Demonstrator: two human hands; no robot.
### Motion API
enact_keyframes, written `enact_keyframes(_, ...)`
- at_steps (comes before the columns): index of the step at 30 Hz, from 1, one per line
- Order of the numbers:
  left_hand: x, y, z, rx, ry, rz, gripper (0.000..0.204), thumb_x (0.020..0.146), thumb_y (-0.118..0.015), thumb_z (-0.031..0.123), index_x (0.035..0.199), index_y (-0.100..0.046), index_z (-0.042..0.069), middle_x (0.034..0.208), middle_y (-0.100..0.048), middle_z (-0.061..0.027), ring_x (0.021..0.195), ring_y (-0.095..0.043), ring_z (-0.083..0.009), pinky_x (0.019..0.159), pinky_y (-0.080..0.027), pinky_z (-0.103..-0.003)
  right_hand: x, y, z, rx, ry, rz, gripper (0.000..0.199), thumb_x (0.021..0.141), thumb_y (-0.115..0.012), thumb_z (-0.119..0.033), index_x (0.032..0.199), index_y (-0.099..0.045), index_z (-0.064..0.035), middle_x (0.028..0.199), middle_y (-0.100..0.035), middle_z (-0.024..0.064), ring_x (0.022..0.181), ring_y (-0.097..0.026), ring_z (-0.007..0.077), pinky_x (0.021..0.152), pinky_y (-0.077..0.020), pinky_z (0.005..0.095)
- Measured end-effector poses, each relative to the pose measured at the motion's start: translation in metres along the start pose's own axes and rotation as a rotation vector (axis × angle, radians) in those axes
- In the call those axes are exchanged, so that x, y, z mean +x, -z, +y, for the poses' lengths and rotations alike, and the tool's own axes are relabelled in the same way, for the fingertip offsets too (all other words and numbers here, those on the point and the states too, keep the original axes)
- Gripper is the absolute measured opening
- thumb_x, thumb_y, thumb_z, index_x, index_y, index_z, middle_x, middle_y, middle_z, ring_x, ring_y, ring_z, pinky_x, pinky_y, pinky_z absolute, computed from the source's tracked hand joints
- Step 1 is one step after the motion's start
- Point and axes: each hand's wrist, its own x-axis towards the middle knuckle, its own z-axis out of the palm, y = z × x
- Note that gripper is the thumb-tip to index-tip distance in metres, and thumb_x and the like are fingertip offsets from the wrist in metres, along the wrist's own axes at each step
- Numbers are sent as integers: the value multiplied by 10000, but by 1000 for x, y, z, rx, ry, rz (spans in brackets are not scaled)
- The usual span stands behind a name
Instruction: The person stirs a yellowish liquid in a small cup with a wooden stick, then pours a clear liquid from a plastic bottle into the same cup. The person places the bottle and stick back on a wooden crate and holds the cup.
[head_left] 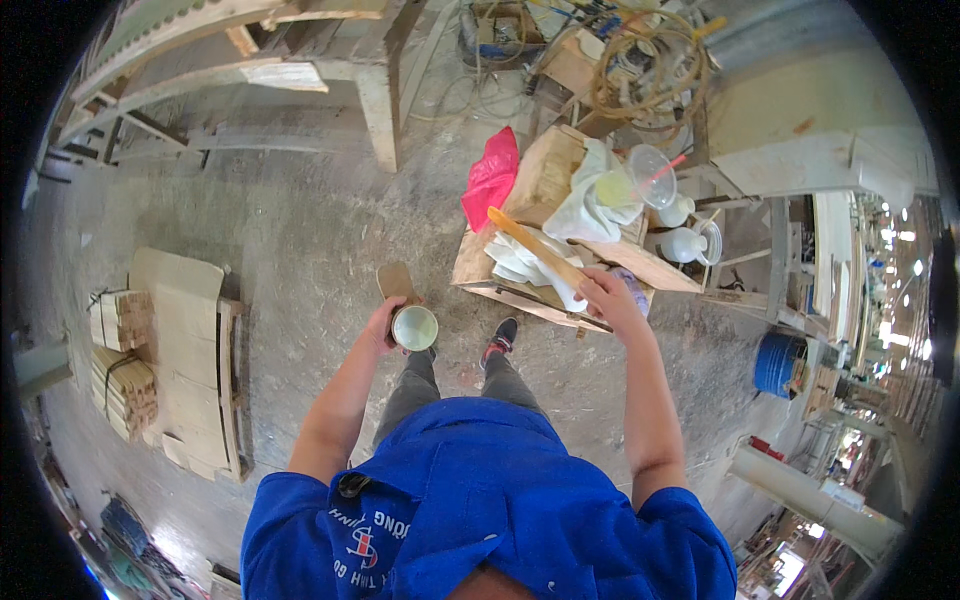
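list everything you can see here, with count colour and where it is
cup: 1, pale green inside, in the left hand
wooden stick: 1, tan, in the right hand, over the crate
wooden crate: 1, light wood, on the floor ahead
white cloths: a heap, white, in the crate
pink bag: 1, pink, at the crate's left edge
clear plastic cup: 1, with a straw, right of the cloths
blue bucket: 1, blue, floor at right
wood bundles: 2 stacks, pale, floor at left
flat boards: several, pale, beside the bundles
coiled hose: 1, yellowish, top right
left hand: holding the cup
right hand: gripping the stick
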Motion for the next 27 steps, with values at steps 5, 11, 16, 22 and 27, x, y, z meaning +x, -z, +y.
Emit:
enact_keyframes(5, 21, -29, -26, -19, -64, 218, 325, 839, -542, 315, 1019, -615, 54, 957, -662, -64, 857, -643, -208, 762, -531, -370, -65, 88, 48, 429, 32, -43, 305, 882, -560, -207, 1131, -563, -31, 844, -633, 65, 588, -514, 92, 495, -389, 216)
enact_keyframes(11, 61, -112, -82, -128, -148, 175, 179, 873, -559, 165, 1016, -557, 57, 915, -647, -73, 818, -638, -213, 722, -536, -365, -151, 229, 115, 659, 154, 530, 213, 866, -560, -149, 1032, -588, -18, 828, -617, 77, 603, -529, 147, 508, -401, 248)
enact_keyframes(16, 108, -174, -142, -21, -104, 128, 181, 862, -601, 215, 996, -546, 107, 888, -603, -27, 813, -592, -173, 691, -510, -388, -143, 326, 109, 108, 188, 743, 192, 871, -556, -157, 987, -610, -14, 790, -579, 34, 594, -505, 100, 502, -398, 238)
enact_keyframes(22, 152, -264, -189, 193, 23, 93, 210, 852, -616, 183, 1021, -544, 82, 884, -587, -53, 780, -578, -198, 677, -496, -355, -55, 367, 105, -516, -5, 749, 260, 860, -546, -204, 1060, -606, -50, 867, -623, 59, 635, -585, 163, 575, -467, 283)
enact_keyframes(27, 206, -293, -206, 124, -119, 77, 221, 854, -610, 167, 1027, -541, 49, 849, -600, -57, 692, -584, -181, 632, -504, -340, -20, 364, 99, -645, 87, 841, 293, 859, -546, -213, 1112, -595, -75, 961, -638, 95, 751, -630, 211, 646, -495, 314)
